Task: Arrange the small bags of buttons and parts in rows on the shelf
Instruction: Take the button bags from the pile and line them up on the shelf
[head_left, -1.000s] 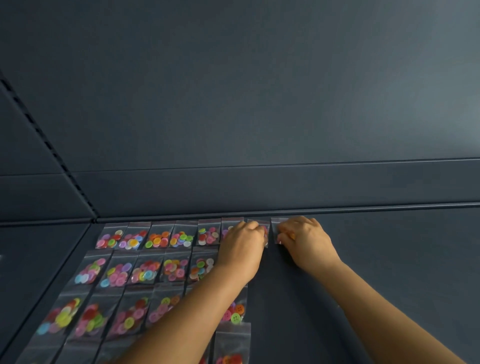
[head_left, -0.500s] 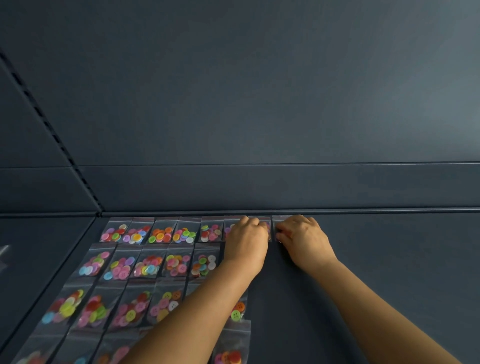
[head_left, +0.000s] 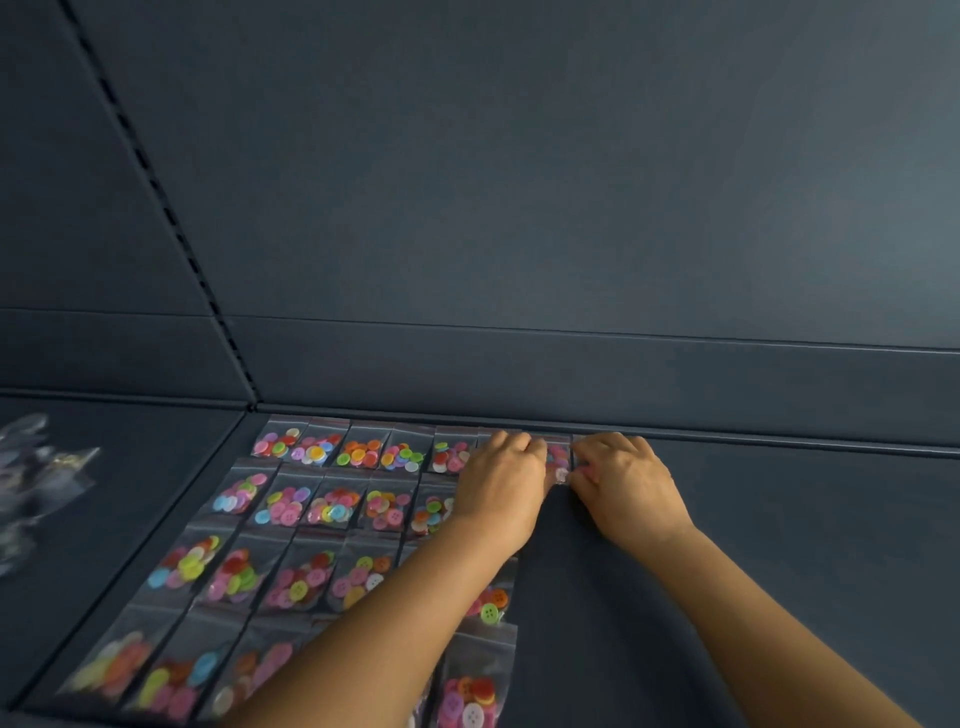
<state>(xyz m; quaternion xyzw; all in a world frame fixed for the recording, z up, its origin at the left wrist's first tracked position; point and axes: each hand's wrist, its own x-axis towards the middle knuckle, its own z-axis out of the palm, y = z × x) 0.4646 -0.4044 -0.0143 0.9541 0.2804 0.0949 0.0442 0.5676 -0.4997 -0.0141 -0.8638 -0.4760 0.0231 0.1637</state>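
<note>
Two hands work at the far edge of a dark shelf (head_left: 779, 545), close against its back wall (head_left: 519, 234). Between them lies one small clear bag of buttons (head_left: 558, 460), at the right end of the far row. The left hand (head_left: 501, 491) rests knuckles-up with its fingers curled down over the bag's left edge; the right hand (head_left: 626, 491) is curled the same way at the bag's right edge, its fingertips touching the plastic. Whether either hand truly pinches the bag or only presses on it cannot be told, since the fingertips are hidden under the knuckles.

Left of the hands, rows of button bags (head_left: 332, 509) lie flat, edge to edge, running from the back wall toward the near edge, each holding mixed coloured buttons. The left forearm crosses over several of them. On the neighbouring shelf section at far left sits a blurred heap of clear bags (head_left: 36, 467).
</note>
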